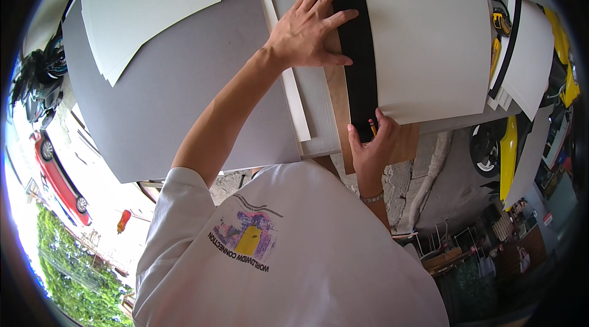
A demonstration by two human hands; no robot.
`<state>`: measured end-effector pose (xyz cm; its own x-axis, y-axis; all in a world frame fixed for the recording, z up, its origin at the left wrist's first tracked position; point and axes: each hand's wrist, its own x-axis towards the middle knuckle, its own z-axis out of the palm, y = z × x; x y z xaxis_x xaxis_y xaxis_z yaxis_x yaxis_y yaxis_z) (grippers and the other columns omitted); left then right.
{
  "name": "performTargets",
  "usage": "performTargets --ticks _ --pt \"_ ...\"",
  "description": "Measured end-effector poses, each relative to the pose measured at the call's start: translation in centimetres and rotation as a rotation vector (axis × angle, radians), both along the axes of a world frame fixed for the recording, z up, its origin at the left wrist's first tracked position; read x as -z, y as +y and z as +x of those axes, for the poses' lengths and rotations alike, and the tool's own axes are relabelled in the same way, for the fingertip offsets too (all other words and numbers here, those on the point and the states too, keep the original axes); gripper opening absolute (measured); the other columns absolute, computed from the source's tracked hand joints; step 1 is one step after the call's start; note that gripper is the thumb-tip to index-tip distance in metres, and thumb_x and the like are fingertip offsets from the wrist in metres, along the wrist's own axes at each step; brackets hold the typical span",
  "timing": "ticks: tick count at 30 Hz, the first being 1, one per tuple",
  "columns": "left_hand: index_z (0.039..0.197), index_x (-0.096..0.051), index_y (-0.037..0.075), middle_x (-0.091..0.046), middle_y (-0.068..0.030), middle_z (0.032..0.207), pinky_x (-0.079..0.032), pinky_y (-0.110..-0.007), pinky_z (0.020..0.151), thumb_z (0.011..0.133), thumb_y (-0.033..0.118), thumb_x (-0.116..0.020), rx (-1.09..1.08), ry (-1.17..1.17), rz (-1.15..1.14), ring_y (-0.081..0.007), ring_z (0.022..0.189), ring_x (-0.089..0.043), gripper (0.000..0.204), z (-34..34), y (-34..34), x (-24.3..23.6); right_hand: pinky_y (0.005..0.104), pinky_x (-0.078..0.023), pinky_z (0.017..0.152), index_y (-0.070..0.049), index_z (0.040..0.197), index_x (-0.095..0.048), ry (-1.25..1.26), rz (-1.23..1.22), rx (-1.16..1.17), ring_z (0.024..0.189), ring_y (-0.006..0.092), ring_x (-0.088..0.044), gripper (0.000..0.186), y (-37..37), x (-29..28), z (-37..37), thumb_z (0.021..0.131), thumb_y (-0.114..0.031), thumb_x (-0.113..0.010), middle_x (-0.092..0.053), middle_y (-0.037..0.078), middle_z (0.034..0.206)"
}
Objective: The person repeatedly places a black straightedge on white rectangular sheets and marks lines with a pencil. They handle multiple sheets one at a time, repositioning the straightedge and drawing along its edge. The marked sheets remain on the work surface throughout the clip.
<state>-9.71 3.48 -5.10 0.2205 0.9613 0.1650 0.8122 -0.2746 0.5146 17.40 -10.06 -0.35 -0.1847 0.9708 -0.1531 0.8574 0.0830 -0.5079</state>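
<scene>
A long black strip [359,51] lies along the left edge of a white sheet [429,45], over a brown wooden board [336,91]. My left hand [310,26] rests with fingers spread flat, its fingertips and thumb pressing on the strip's left side. At the strip's near end is my right hand [374,149], thumb at one side and fingers at the other. A pencil [372,126] pokes up from between those right-hand fingers; its lower part is hidden.
Left lies a large grey board [190,75] with white sheets [147,8] stacked on it. A narrow white strip [297,106] lies beside it. Farther right are a yellow tape measure [501,21], a yellow-handled tool [494,56] and more white sheets [529,51]. A yellow motorcycle [508,155] stands beyond.
</scene>
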Motion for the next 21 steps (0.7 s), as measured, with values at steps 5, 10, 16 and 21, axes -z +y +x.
performTargets --ticks 5,10,16,21 --pt "0.144 -0.059 0.031 -0.030 -0.0164 0.169 -0.025 -0.056 0.130 0.065 0.071 -0.087 0.001 -0.004 0.002 -0.0407 0.155 -0.029 0.093 -0.02 0.05 -0.04 0.0403 -0.061 0.093 0.002 0.139 -0.052 0.036 -0.015 0.019 0.116 0.0348 -0.054 0.069 0.05 -0.06 -0.07 0.084 -0.019 -0.088 -0.049 0.021 0.127" --pt "0.144 -0.059 0.030 -0.030 -0.0169 0.169 -0.026 -0.056 0.130 0.065 0.068 -0.088 0.003 -0.011 0.007 -0.0412 0.155 -0.030 0.092 -0.01 0.08 -0.16 0.0399 -0.061 0.092 0.002 0.139 -0.052 0.056 -0.011 0.041 0.116 0.0342 -0.054 0.070 0.03 -0.06 -0.32 0.083 -0.019 -0.088 -0.049 0.021 0.127" --pt "0.144 -0.059 0.030 -0.030 -0.0170 0.169 -0.026 -0.057 0.129 0.065 0.067 -0.089 0.006 -0.015 -0.005 -0.0416 0.155 -0.030 0.092 0.04 0.12 -0.25 0.0429 -0.061 0.092 0.000 0.139 -0.054 0.050 -0.001 0.052 0.119 0.0346 -0.054 0.069 -0.14 0.12 -0.27 0.083 -0.021 -0.088 -0.050 0.020 0.126" --pt "0.145 -0.059 0.030 -0.029 -0.0166 0.169 -0.026 -0.057 0.129 0.064 0.067 -0.089 0.007 0.008 -0.008 -0.0415 0.155 -0.030 0.094 -0.01 0.15 -0.34 0.0418 -0.061 0.090 0.002 0.137 -0.054 0.006 0.030 0.018 0.118 0.0347 -0.051 0.067 -0.36 0.74 0.13 0.083 -0.020 -0.088 -0.050 0.019 0.125"
